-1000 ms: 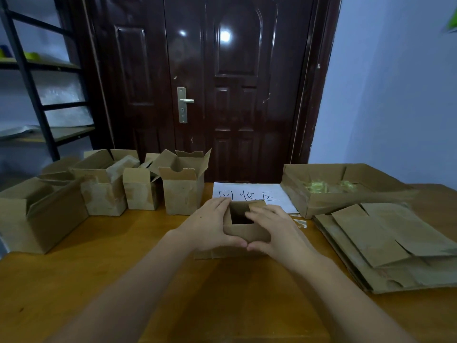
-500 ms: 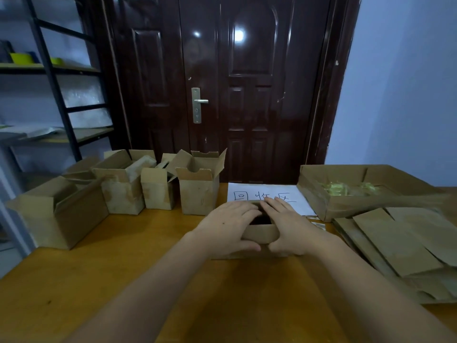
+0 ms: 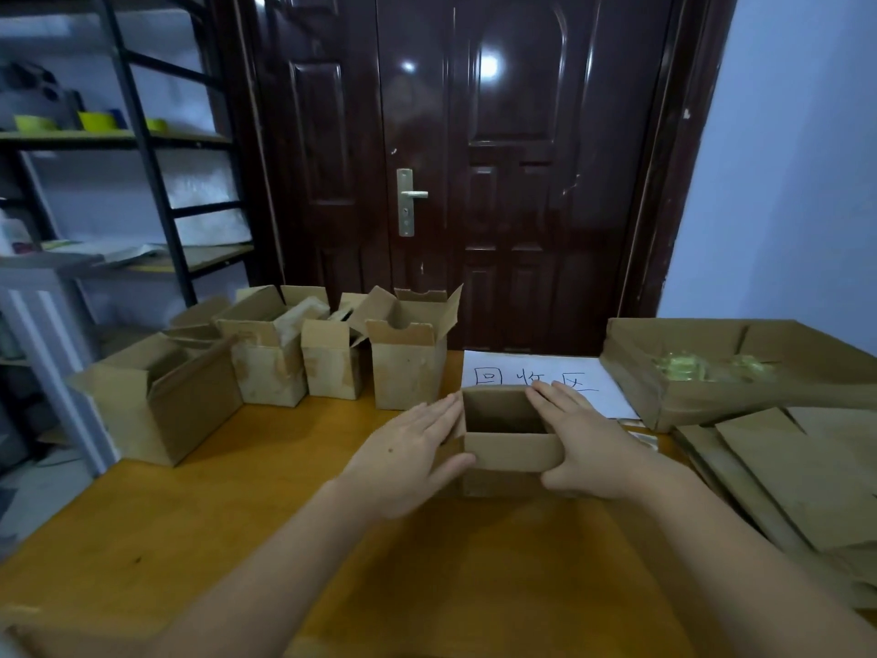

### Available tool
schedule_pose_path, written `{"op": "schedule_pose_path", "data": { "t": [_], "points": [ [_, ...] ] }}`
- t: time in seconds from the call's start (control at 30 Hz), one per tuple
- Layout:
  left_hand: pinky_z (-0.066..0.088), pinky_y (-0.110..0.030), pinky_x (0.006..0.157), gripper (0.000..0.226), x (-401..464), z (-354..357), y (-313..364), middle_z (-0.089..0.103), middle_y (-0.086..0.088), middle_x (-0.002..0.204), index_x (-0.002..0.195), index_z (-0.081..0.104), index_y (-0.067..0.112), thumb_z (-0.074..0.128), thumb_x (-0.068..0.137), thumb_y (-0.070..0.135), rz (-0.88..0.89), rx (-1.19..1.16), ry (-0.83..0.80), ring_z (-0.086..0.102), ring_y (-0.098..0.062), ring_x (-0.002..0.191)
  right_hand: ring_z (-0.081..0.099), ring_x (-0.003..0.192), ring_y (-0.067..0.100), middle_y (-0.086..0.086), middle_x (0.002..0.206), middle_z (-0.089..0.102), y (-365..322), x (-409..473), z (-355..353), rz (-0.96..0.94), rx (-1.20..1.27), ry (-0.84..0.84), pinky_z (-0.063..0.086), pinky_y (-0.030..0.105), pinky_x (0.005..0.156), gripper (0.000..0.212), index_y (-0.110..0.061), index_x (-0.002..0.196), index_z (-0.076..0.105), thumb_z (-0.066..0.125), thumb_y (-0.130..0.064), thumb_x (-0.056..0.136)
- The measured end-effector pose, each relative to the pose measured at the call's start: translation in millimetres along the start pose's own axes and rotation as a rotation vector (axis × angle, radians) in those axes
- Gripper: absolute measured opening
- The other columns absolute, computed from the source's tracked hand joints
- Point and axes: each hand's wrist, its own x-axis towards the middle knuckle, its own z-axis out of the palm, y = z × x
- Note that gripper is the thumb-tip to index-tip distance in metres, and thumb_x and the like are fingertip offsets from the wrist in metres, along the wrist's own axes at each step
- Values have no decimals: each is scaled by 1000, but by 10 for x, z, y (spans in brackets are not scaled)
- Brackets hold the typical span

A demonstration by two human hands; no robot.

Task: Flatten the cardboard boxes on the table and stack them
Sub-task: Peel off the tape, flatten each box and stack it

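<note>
hands, left [image 3: 412, 455] and right [image 3: 586, 446], press flat, straight-fingered, on opposite walls of the open box [image 3: 510, 448] between them, apparently to collapse it.

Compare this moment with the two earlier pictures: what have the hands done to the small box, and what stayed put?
Both hands moved apart: the left hand and right hand went from covering the small box to lying flat along its sides, thumbs at the near wall, so its open top now shows. The box is not yet flattened. The row of open boxes, the flattened stack and the paper sign stayed.
</note>
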Motion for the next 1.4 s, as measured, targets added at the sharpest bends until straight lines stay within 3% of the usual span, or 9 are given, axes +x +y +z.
{"op": "schedule_pose_path", "data": {
  "t": [0.17, 0.33, 0.5, 0.63, 0.73, 0.93, 1.07, 1.17, 1.4],
  "points": [
    [16, -35, 121, 101, 199, 99, 203, 3, 13, 172, 163, -4, 37, 22, 81, 90, -146, -248, -28, 11, -10, 156, -10, 152, 8, -18, 166, -6, 3, 0, 8, 7, -6, 4, 19, 36, 121, 112, -30, 161, 2, 67, -40, 71],
    [-3, -31, 114, 121, 583, 58, 314, -4, 10, 172, 165, 0, 29, 25, 72, 103, -59, -191, -83, -9, -4, 153, -13, 152, 7, -18, 166, -8, -1, -29, 0, 13, -4, 4, 22, 36, 120, 106, -34, 161, 6, 67, -41, 74],
    [0, -30, 114, 127, 609, 144, 296, 3, 12, 172, 165, 6, 30, 29, 67, 107, -49, -205, -38, 1, -9, 157, -20, 152, 10, -14, 167, -12, 1, -32, -64, -105, -191, -14, 1, 42, 124, 102, -34, 159, 17, 60, -72, 75],
    [3, -30, 114, 127, 592, 103, 326, 7, 10, 172, 165, 7, 30, 27, 65, 106, -38, -206, -45, 4, -12, 158, -4, 154, 11, -8, 165, 23, -60, -9, -143, -185, -267, 10, -7, 39, 122, 79, -28, 137, 56, 53, -79, 77],
    [3, -31, 113, 124, 566, 72, 345, 9, 10, 172, 164, 8, 31, 29, 66, 103, -45, -200, -56, 6, -14, 158, 2, 153, 11, -8, 158, 37, -69, -25, -248, -191, -300, 51, -5, 35, 120, 80, -25, 126, 62, 53, -85, 73],
    [10, -35, 120, 119, 558, 77, 320, 11, 8, 172, 165, 6, 30, 33, 71, 99, -44, -167, -51, 9, -14, 157, 4, 155, 17, -6, 158, 38, 128, -235, -406, -92, -470, 262, -1, 42, 125, 103, -27, 150, 46, 27, -96, 75],
    [8, -34, 119, 117, 558, 117, 326, 11, 8, 172, 165, 6, 29, 35, 74, 97, -35, -166, -35, 9, -14, 157, 14, 154, 20, -2, 166, 22, 200, -420, -68, 87, -296, 165, 12, 41, 124, 91, -27, 161, 9, 17, -83, 90],
    [10, -35, 121, 117, 556, 113, 361, 12, 8, 172, 165, 8, 28, 35, 74, 96, -41, -171, -22, 10, -13, 157, 51, 132, 14, -5, 156, 42, 133, -455, 197, 200, 90, 148, 45, 25, 98, 78, -37, 158, -5, 35, -66, 98],
    [22, -36, 123, 105, 466, -53, 350, 16, 10, 170, 164, 11, 30, 43, 84, 89, 15, -247, -59, 18, -12, 154, 48, 106, -12, -30, 127, 37, 99, -469, 258, 133, 333, 283, 40, -2, 63, 62, -61, 142, 3, 43, -66, 94]
  ]
}}
